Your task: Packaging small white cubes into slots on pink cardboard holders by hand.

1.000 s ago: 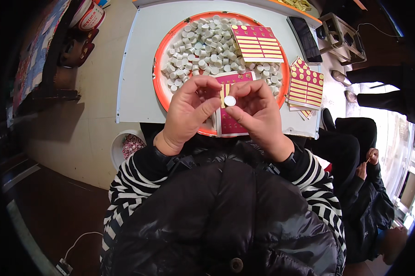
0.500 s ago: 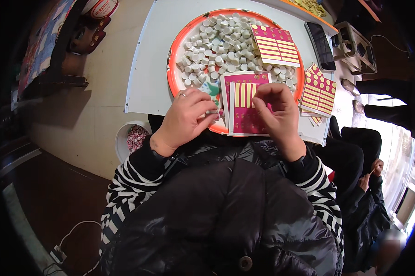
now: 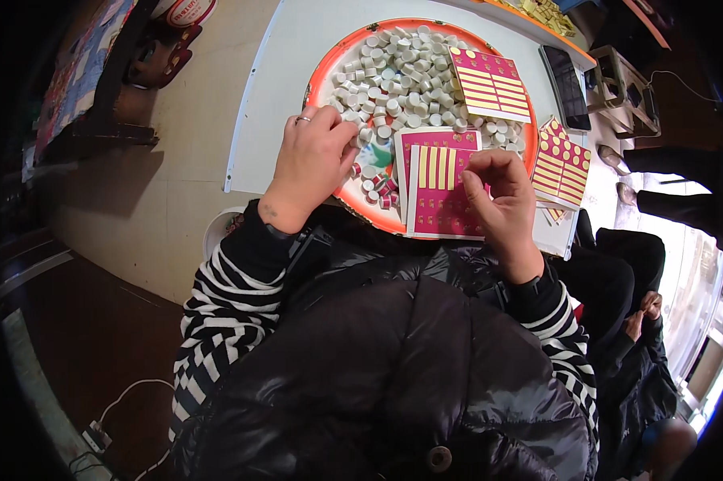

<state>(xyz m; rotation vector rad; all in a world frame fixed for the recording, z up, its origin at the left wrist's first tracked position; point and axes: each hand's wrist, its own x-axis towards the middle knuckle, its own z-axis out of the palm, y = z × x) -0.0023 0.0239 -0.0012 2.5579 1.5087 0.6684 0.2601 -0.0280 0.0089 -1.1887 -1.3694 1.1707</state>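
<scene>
White caps (image 3: 414, 88) lie heaped in the round tray (image 3: 373, 216) on your worktop (image 3: 277, 88). Your left hand (image 3: 309, 156) curls over the tray's left side; I cannot tell whether its grip holds one. Your right hand (image 3: 506, 196) has a narrow grip above the maroon sheets (image 3: 435, 212), its hold unclear.

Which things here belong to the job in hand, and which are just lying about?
Apparently part of the job:
- white caps
- maroon-banded caps
- maroon sticker sheets
- orange-rimmed tray

Probably just lying about:
- dark phone
- power strip
</scene>
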